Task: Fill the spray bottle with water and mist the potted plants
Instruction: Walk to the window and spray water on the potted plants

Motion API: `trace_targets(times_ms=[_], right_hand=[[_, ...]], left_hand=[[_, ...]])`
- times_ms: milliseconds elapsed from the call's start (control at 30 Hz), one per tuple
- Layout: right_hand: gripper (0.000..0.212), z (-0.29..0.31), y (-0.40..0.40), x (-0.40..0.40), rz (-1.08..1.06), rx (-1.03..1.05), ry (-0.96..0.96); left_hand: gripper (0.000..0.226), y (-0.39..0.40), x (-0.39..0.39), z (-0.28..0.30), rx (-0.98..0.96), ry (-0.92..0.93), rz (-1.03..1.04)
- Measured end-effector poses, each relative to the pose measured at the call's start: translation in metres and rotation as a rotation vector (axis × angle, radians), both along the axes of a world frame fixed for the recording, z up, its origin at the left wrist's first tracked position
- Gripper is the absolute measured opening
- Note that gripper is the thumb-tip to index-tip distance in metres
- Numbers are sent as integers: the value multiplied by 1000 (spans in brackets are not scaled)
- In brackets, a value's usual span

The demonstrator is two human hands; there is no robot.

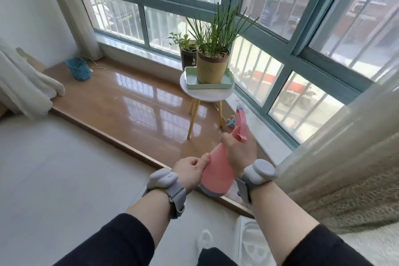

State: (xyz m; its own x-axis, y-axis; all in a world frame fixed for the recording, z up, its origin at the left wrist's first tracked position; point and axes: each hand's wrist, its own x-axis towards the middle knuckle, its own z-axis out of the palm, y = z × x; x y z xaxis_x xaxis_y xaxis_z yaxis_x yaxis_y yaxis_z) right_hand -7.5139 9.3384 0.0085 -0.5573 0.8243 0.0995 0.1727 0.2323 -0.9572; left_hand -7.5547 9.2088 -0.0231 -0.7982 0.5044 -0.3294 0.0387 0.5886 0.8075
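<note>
I hold a pink spray bottle (218, 170) with a pink and blue trigger head, tilted with its nozzle toward the window. My right hand (241, 149) grips its neck, one finger at the blue trigger. My left hand (192, 168) steadies the bottle's body from the left side. Ahead, a grassy plant in a tan pot (212, 67) stands in a green tray (190, 81) on a small round white stool (207, 94). Behind it, a leafy plant in a dark pot (187, 56) sits by the window.
A glossy wooden platform (129, 101) runs along the teal-framed windows (280, 34), raised one step above the pale floor. A blue woven basket (78, 69) lies at its far left. Curtains hang at left (23, 84) and right (345, 147).
</note>
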Motion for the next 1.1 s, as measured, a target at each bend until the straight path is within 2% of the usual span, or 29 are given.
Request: trace_targets(times_ms=[167, 500, 700, 767, 900, 1033, 1100], right_hand=[[19, -7, 52, -71, -60, -36, -32], [17, 8, 145, -195, -82, -97, -57], [13, 18, 181, -260, -159, -177, -170], [19, 16, 195, -285, -176, -196, -219], [23, 17, 218, -315, -49, -199, -234], [7, 13, 237, -360, -75, -241, -287], [6, 9, 246, -374, -75, -256, -315]], left_hand=[[57, 52, -67, 2, 30, -7, -35], [49, 148, -180, 7, 31, -30, 33], [53, 188, -249, 11, -79, 27, -53], [55, 199, -277, 7, -112, 42, -106], [58, 211, -315, 11, -87, 64, -161], [56, 226, -366, 8, -129, 85, -230], [55, 232, -380, 7, -132, 71, -243]])
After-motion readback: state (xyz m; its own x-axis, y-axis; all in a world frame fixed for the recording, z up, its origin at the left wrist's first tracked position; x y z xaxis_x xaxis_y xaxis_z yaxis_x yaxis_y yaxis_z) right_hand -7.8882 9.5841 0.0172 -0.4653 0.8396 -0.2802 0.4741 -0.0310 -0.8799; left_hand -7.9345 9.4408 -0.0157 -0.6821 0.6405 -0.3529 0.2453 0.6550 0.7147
